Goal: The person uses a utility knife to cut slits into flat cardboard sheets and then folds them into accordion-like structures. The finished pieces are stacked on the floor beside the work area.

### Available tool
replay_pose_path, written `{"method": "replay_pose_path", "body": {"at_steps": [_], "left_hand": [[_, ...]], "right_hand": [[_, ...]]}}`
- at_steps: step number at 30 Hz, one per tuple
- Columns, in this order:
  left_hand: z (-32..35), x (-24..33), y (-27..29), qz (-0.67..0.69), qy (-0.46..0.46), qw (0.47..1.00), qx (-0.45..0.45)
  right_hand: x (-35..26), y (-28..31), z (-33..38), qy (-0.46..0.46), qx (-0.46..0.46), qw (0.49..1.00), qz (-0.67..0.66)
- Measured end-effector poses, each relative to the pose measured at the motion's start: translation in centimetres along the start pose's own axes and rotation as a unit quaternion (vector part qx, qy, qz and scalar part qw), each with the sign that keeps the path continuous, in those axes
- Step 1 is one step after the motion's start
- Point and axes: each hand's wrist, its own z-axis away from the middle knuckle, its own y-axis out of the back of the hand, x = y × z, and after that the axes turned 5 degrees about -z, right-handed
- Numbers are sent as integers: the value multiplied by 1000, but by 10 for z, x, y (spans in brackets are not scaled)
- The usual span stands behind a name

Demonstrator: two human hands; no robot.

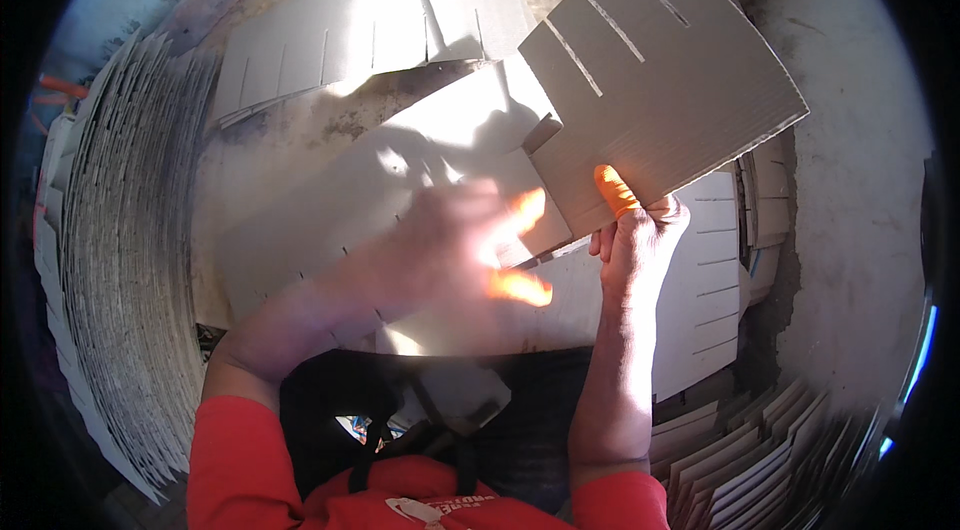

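Observation:
A slotted cardboard sheet [680, 70] is tilted up at the upper right, with several long slits cut in from its upper left edge. My right hand [640, 225] grips its lower edge, an orange-covered thumb pressed on the face. My left hand [470, 240] is blurred by motion just left of the sheet's lower corner. Two of its fingertips wear orange covers and stand apart, with nothing visible between them. Beneath that hand lies a larger pale cardboard sheet [300, 200], with short dark slits along its near edge.
At the left stands a tall stack of cardboard sheets [130, 230]. More slotted sheets [370, 25] lie at the back under bright sunlight. Another slotted sheet [700, 300] is right of my right forearm, and several cardboard pieces [740, 460] stand at the lower right beside a wall [850, 160].

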Motion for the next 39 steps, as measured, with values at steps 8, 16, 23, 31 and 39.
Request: {"method": "replay_pose_path", "body": {"at_steps": [8,16,23,31,39], "left_hand": [[-51,-174,6,-67,257,961,72],[-58,-152,6,329,348,878,-15],[-66,-172,36,301,350,881,99],[-78,-150,60,109,194,972,75],[-75,-113,5,91,91,992,6]], "right_hand": [[-1,2,0,7,-13,999,50],[0,4,3,6,-26,998,54],[-6,8,2,29,-5,999,13],[-3,12,0,34,-46,997,42],[3,6,1,64,-21,997,47]]}}
